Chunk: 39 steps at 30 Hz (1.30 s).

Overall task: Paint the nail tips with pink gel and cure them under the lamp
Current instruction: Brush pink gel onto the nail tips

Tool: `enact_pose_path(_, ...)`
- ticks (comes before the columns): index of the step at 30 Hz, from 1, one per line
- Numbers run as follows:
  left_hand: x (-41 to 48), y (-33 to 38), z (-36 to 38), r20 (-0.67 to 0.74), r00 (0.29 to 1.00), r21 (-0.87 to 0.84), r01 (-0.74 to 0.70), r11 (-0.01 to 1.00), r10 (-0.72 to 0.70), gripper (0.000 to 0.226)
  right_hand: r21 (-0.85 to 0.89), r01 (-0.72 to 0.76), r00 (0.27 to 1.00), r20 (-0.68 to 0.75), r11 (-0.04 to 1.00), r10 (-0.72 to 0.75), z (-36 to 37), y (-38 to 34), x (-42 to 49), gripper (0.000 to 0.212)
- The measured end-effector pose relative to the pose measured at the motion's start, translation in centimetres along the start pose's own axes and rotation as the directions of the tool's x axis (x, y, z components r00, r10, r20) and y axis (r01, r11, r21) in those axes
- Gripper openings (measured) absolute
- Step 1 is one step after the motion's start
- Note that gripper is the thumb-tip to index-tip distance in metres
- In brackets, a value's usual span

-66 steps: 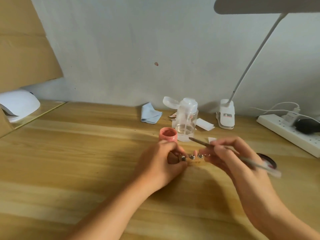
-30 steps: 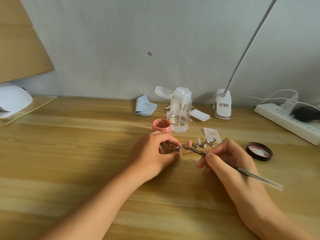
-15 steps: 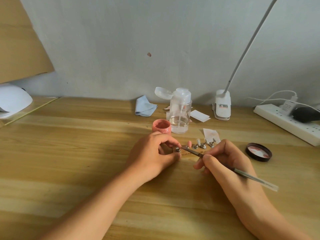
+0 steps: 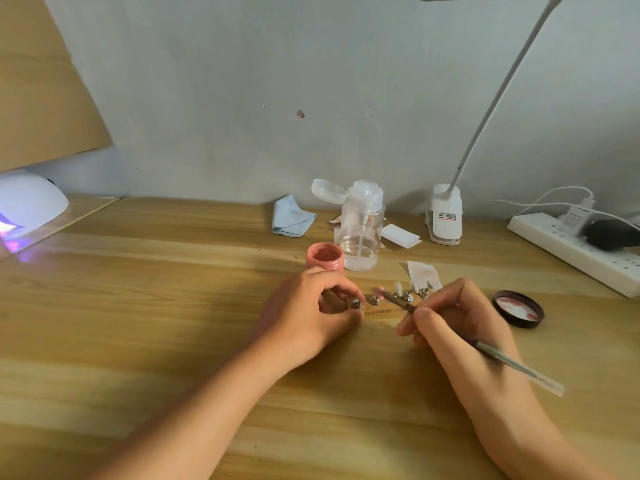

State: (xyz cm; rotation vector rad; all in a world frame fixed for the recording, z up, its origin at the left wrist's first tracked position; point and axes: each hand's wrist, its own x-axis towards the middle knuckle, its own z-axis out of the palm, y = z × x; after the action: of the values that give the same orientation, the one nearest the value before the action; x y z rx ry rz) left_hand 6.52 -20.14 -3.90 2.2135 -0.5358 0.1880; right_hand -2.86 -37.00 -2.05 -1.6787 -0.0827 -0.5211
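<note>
Pink gel is sitting uncovered in a small round pink jar (image 4: 325, 257) on the pale wooden desk (image 4: 138, 306), just beyond the left hand (image 4: 308, 317). A row of small clear plastic nail tips (image 4: 398, 288) is standing on metal stands along a narrow wooden strip (image 4: 379, 310) between the two hands.

The left hand is pinching the left end of the strip between thumb and curled fingers, steadying it against the desk. The right hand (image 4: 450, 317) is clamping a slim grey-handled brush (image 4: 512, 363) in a pen grip, and the bristle end is reaching toward the tips near the middle of the row. Whether the bristles are touching a tip cannot be told.

The white domed curing lamp (image 4: 31, 202) is glowing violet at the far left edge of the desk, well apart from the work. The jar's black round lid (image 4: 518, 308) is lying upturned to the right of the right hand.

Handling judgement: the tips are probably very light, thin and easily knocked over, and wet gel is likely to smear on contact. The row is therefore best gripped by the ends of the strip, never by the tips, and carried level to the lamp. The brush is likely light and stiff, and a grip close to the bristle end should give finer control.
</note>
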Motion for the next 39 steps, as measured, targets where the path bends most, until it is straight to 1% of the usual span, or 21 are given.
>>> enact_pose_path(3,-0.1,0.0,0.0,0.007,1.000,0.004,0.013,1.000,-0.013,0.018,0.021,0.121,0.992,-0.050,0.992,-0.119,-0.1,-0.2,-0.1,0.014)
enact_pose_path(4,-0.1,0.1,0.1,0.005,1.000,0.007,0.025,1.000,-0.025,0.018,0.016,0.144,0.989,-0.047,0.989,-0.143,-0.1,-0.4,-0.1,0.013)
enact_pose_path(6,-0.2,0.3,0.2,-0.004,0.999,0.024,0.048,0.999,-0.048,0.022,0.011,0.145,0.989,-0.019,0.989,-0.144,0.1,-1.3,-0.1,0.010)
enact_pose_path(7,-0.2,0.3,0.3,-0.004,0.999,0.044,0.055,0.998,-0.055,0.022,0.009,0.122,0.993,0.004,0.992,-0.122,0.4,-1.9,0.2,0.008)
enact_pose_path(9,-0.2,0.4,0.3,0.000,0.999,0.103,0.053,0.993,-0.053,0.016,-0.027,0.071,0.997,0.038,0.997,-0.070,1.1,-3.0,1.4,0.018)
enact_pose_path(10,-0.2,0.4,0.3,0.000,0.999,0.136,0.042,0.990,-0.043,0.012,-0.050,0.038,0.998,0.049,0.998,-0.036,1.5,-3.6,2.5,0.017)
enact_pose_path(12,-0.2,0.5,0.3,0.000,1.000,0.181,0.018,0.983,-0.019,0.010,-0.106,-0.066,0.994,0.076,0.992,0.075,2.6,-4.4,5.1,0.010)
enact_pose_path(15,-0.3,0.6,0.3,-0.005,1.000,0.196,0.001,0.981,0.000,0.015,-0.255,-0.210,0.960,0.130,0.944,0.249,4.3,-4.6,8.9,0.007)
enact_pose_path(19,-0.3,0.5,0.3,-0.016,1.000,0.195,-0.009,0.981,0.013,0.012,-0.440,-0.230,0.946,0.110,0.868,0.306,5.6,-3.5,10.8,0.008)
enact_pose_path(23,-0.2,0.6,0.4,0.000,1.000,0.206,-0.020,0.978,0.020,0.010,-0.504,-0.234,0.934,0.121,0.832,0.336,6.0,-2.8,11.2,0.008)
enact_pose_path(25,-0.2,0.5,0.3,0.001,1.000,0.203,-0.016,0.979,0.017,0.009,-0.493,-0.255,0.916,0.152,0.832,0.371,5.9,-3.2,11.2,0.004)
enact_pose_path(26,-0.1,0.4,0.4,-0.002,1.000,0.198,-0.015,0.980,0.016,0.009,-0.478,-0.257,0.919,0.149,0.840,0.366,5.7,-3.6,11.2,0.005)
enact_pose_path(28,-0.1,0.3,0.5,-0.007,1.000,0.188,-0.009,0.982,0.011,0.017,-0.410,-0.235,0.948,0.102,0.881,0.301,4.9,-4.3,10.7,0.011)
enact_pose_path(30,0.0,0.2,0.4,0.001,1.000,0.189,-0.004,0.982,0.003,0.020,-0.244,-0.203,0.974,0.048,0.948,0.221,3.3,-4.9,9.4,0.015)
enact_pose_path(31,0.0,0.3,0.4,0.004,1.000,0.175,-0.002,0.985,0.001,0.016,-0.138,-0.191,0.980,0.033,0.972,0.197,2.3,-5.0,8.4,0.016)
enact_pose_path(32,0.0,0.3,0.3,0.003,1.000,0.148,0.001,0.989,-0.001,0.011,-0.052,-0.179,0.983,0.030,0.983,0.180,1.3,-4.9,7.1,0.017)
enact_pose_path(33,0.0,0.3,0.3,-0.002,1.000,0.117,-0.001,0.993,0.001,0.011,0.003,-0.161,0.987,0.031,0.987,0.160,0.3,-4.6,5.8,0.019)
enact_pose_path(35,0.0,0.1,0.3,-0.012,1.000,0.067,-0.022,0.998,0.023,0.019,0.045,-0.108,0.994,0.010,0.993,0.108,-1.4,-3.4,3.3,0.019)
enact_pose_path(39,0.0,-0.2,0.3,-0.009,0.999,-0.009,-0.052,0.999,0.052,0.019,0.049,-0.067,0.995,-0.067,0.997,0.070,-2.9,-0.9,0.8,0.004)
